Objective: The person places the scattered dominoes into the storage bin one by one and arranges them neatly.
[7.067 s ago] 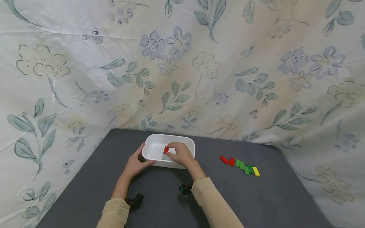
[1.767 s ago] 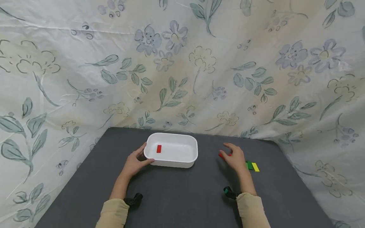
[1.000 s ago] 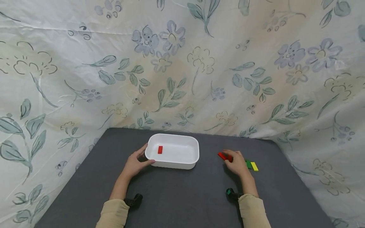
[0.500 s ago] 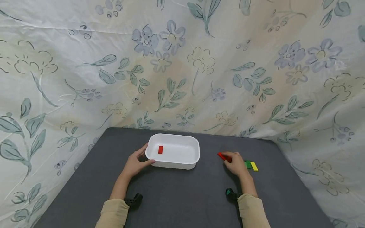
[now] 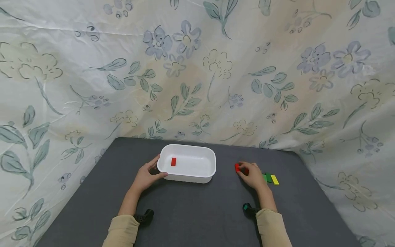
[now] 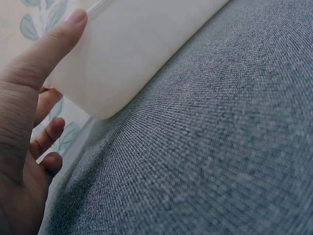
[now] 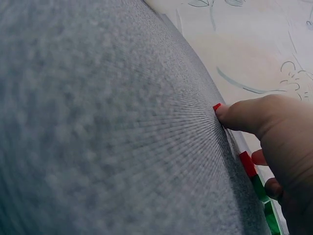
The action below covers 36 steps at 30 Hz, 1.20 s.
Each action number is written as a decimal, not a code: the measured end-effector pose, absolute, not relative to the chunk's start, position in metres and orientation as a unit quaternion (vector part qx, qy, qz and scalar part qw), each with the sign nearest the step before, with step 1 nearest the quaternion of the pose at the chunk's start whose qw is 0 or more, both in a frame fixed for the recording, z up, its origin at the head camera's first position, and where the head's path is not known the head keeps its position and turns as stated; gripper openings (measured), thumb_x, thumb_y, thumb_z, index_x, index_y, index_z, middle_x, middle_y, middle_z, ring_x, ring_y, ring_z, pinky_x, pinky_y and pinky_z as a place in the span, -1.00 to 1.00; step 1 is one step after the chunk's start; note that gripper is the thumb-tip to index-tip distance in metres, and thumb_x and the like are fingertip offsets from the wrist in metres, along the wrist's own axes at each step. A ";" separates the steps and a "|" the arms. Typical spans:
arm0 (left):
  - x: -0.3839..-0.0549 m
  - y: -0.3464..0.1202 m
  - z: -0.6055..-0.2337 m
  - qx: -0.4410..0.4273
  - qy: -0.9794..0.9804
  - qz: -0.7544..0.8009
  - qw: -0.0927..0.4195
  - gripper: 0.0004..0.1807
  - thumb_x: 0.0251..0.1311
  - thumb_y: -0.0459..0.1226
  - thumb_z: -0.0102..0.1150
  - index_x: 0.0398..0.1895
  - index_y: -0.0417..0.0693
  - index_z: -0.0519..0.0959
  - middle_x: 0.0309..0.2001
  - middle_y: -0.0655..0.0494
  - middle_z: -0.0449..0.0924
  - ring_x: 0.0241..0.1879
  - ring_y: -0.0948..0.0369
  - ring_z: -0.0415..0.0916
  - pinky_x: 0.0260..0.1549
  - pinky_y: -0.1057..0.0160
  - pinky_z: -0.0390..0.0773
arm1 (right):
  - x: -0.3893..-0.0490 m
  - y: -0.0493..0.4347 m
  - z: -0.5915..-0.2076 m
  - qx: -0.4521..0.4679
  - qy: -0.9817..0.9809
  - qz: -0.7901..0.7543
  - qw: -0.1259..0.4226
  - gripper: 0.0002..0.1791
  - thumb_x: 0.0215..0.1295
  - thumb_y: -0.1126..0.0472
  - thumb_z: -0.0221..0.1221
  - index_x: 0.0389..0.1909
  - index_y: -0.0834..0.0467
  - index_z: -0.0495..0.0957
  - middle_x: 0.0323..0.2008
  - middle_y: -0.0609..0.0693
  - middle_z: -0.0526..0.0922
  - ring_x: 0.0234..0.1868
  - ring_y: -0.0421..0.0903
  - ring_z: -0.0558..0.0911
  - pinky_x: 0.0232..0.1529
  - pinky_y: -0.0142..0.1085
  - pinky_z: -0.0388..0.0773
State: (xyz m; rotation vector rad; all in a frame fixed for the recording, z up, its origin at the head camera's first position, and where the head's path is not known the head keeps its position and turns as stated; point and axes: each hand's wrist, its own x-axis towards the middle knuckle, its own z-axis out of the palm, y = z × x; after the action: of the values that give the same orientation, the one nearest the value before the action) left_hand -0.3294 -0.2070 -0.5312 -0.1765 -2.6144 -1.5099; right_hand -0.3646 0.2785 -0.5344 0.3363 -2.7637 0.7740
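Note:
A white plastic tub (image 5: 200,164) stands on the dark cloth-covered table, with one flat red rectangular block (image 5: 174,162) lying inside, left of its middle. My left hand (image 5: 145,176) holds the tub's left end, its thumb on the front rim and the fingers around the side. To the right of the tub, my right hand (image 5: 254,176) pinches a second red block (image 5: 237,167) between thumb and fingers, at table level. Another red block (image 7: 247,164) lies just under that hand's other fingers, next to a green block (image 7: 259,187).
Beyond the right hand, dark green (image 5: 269,177) and yellow (image 5: 275,180) blocks lie side by side, with more green partly hidden by the hand. A floral cloth (image 5: 197,85) hangs behind the table's (image 5: 197,212) far edge.
Earlier the right hand was in the tub with a red block, then went right to the row. Now it pinches another red block, turned straighter and shifted slightly left. The left hand stays on the tub.

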 end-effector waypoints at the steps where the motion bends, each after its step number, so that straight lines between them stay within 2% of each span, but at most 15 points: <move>1: -0.330 -0.207 -0.531 -0.059 -0.864 -0.497 0.060 0.12 0.08 0.05 0.64 0.68 0.06 0.24 0.56 -0.18 0.34 0.47 -0.21 0.35 0.44 -0.39 0.17 | -0.365 0.278 -0.535 0.114 -0.949 0.265 0.127 -0.76 0.41 0.19 0.39 0.01 0.21 0.75 0.31 0.24 0.63 0.16 0.26 0.54 0.09 0.21 0.54; 7: -0.329 -0.205 -0.532 -0.057 -0.867 -0.489 0.068 0.12 0.07 0.07 0.64 0.67 0.05 0.25 0.54 -0.20 0.36 0.45 -0.23 0.38 0.43 -0.41 0.19 | -0.362 0.278 -0.540 0.126 -0.945 0.262 0.153 -0.80 0.35 0.15 0.44 -0.12 0.17 0.74 0.11 0.24 0.74 0.02 0.21 0.59 -0.02 0.17 0.54; 16: -0.325 -0.204 -0.530 -0.051 -0.869 -0.488 0.067 0.11 0.09 0.06 0.63 0.67 0.10 0.25 0.56 -0.16 0.34 0.46 -0.20 0.36 0.44 -0.39 0.18 | -0.358 0.281 -0.542 0.134 -0.942 0.277 0.135 -0.73 0.39 0.19 0.40 0.04 0.16 0.76 0.19 0.26 0.70 0.08 0.26 0.58 0.05 0.24 0.53; 22: -0.323 -0.204 -0.531 -0.051 -0.869 -0.487 0.068 0.11 0.09 0.06 0.63 0.68 0.10 0.24 0.56 -0.17 0.34 0.45 -0.21 0.37 0.43 -0.39 0.20 | -0.355 0.281 -0.541 0.142 -0.939 0.277 0.146 -0.75 0.37 0.18 0.41 0.01 0.15 0.77 0.12 0.24 0.74 -0.01 0.21 0.59 -0.05 0.18 0.54; 29: -0.322 -0.203 -0.533 -0.053 -0.870 -0.486 0.070 0.10 0.09 0.05 0.63 0.68 0.09 0.25 0.55 -0.17 0.34 0.42 -0.22 0.40 0.42 -0.40 0.21 | -0.356 0.280 -0.541 0.123 -0.941 0.276 0.151 -0.68 0.30 0.11 0.49 0.01 0.16 0.79 0.07 0.19 0.76 -0.11 0.11 0.57 -0.12 0.05 0.52; 36: -0.321 -0.203 -0.532 -0.052 -0.868 -0.490 0.067 0.11 0.08 0.02 0.64 0.68 0.09 0.24 0.55 -0.18 0.35 0.42 -0.21 0.40 0.42 -0.40 0.20 | -0.356 0.277 -0.541 0.109 -0.944 0.268 0.160 -0.70 0.30 0.13 0.48 -0.03 0.19 0.81 0.00 0.20 0.77 -0.12 0.13 0.59 -0.12 0.07 0.52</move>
State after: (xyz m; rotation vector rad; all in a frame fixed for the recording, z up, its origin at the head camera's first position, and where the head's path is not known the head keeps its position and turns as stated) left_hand -0.3214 -0.2026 -0.5317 -0.1574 -2.6154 -1.4767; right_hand -0.3563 0.2771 -0.5411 0.3104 -2.6964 0.7654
